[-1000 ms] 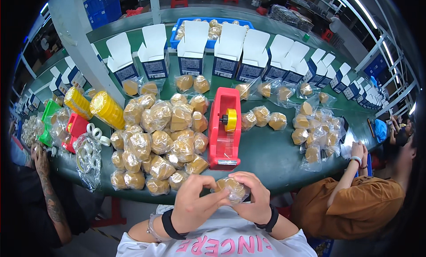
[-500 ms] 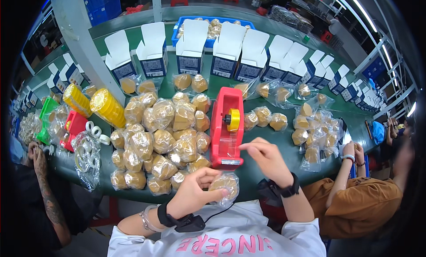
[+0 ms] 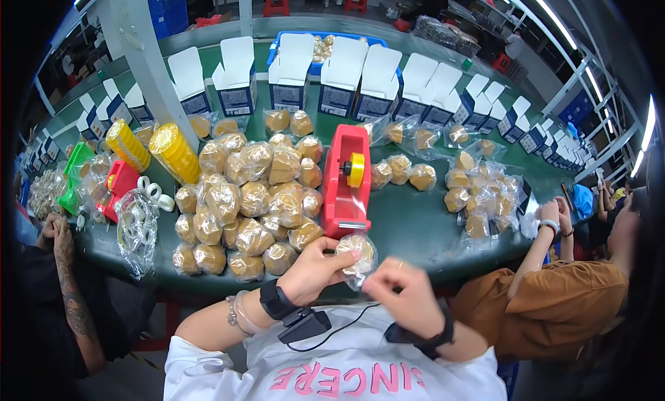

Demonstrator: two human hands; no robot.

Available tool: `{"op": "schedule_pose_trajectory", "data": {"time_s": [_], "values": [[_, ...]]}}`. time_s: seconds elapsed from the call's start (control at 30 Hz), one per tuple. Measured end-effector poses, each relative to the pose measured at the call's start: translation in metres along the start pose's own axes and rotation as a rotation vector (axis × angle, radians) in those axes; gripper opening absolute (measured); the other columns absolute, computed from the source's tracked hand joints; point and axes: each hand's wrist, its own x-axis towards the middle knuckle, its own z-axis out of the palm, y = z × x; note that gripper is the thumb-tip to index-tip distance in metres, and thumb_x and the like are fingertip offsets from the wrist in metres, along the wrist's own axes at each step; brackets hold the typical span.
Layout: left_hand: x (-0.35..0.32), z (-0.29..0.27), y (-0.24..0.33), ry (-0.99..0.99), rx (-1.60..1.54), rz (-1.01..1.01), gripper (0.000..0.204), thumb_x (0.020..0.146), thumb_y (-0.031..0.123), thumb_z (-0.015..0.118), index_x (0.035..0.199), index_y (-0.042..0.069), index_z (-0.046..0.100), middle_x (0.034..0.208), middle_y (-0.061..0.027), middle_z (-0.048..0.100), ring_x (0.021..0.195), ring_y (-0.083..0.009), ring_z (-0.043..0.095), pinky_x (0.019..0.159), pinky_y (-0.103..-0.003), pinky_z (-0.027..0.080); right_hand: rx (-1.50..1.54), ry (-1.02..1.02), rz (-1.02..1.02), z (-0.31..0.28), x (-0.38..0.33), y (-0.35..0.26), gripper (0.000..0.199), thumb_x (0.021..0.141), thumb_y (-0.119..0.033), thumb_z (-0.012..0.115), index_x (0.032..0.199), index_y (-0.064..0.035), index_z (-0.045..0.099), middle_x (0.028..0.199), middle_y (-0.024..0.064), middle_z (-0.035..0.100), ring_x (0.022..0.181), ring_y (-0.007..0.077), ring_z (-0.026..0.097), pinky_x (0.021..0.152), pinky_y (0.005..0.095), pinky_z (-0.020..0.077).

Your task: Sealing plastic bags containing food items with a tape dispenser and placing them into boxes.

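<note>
Green tabletop point(image 3: 415, 228) curves across the middle of the frame, and at its far left edge a co-worker's tattooed forearm point(image 3: 69, 290) rests near a clear bag of white tape rings point(image 3: 137, 228) and two stacks of yellow tape rolls point(image 3: 173, 152). Left of centre lies a heap of tan lumps in clear bags point(image 3: 249, 207), just beside a red tape dispenser point(image 3: 346, 179) with a yellow roll. Below the dispenser, at lower centre, the left hand point(image 3: 315, 269) pinches a small bagged tan lump point(image 3: 357, 255) between thumb and fingers, holding it just off the table's near edge. The right hand point(image 3: 402, 300) sits directly right of it, fingers curled against the bag's lower side. Open white and blue boxes point(image 3: 339, 75) line the upper frame. At right, another person in an orange top point(image 3: 554, 311) leans at the table.
</note>
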Motion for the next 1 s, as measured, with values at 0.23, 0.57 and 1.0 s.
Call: {"op": "schedule_pose_trajectory", "data": {"time_s": [0.23, 0.57, 1.0], "values": [[0.000, 0.000, -0.005, -0.067, -0.007, 0.033, 0.029, 0.083, 0.006, 0.066, 0.105, -0.001, 0.048, 0.103, -0.0105, 0.060, 0.090, -0.0137, 0.061, 0.082, -0.027, 0.051, -0.407, 0.411, -0.174, 0.030, -0.021, 0.041, 0.009, 0.073, -0.002, 0.069, 0.073, 0.0005, 0.060, 0.066, 0.0055, 0.055, 0.051, 0.0110, 0.050, 0.046, 0.0274, 0.0383], [0.006, -0.002, -0.007, -0.207, 0.066, 0.497, 0.038, 0.075, -0.007, 0.067, 0.108, -0.002, 0.048, 0.115, -0.0154, 0.055, 0.106, -0.0174, 0.055, 0.089, -0.031, 0.047, 0.482, -0.066, 0.433, -0.015, 0.017, 0.036, 0.019, 0.084, -0.003, 0.057, 0.101, 0.0062, 0.060, 0.087, 0.0113, 0.065, 0.082, 0.0154, 0.065, 0.069, 0.0291, 0.0527], [0.020, -0.020, 0.003, -0.046, 0.751, 1.011, 0.043, 0.068, -0.008, 0.065, 0.108, 0.007, 0.062, 0.104, -0.0149, 0.052, 0.100, -0.0274, 0.057, 0.081, -0.034, 0.050, 0.233, -0.051, 0.241, -0.001, 0.045, 0.051, 0.057, 0.072, -0.004, 0.072, 0.121, 0.0058, 0.045, 0.110, 0.0107, 0.057, 0.100, 0.0141, 0.056, 0.085, 0.0291, 0.0475]]}}
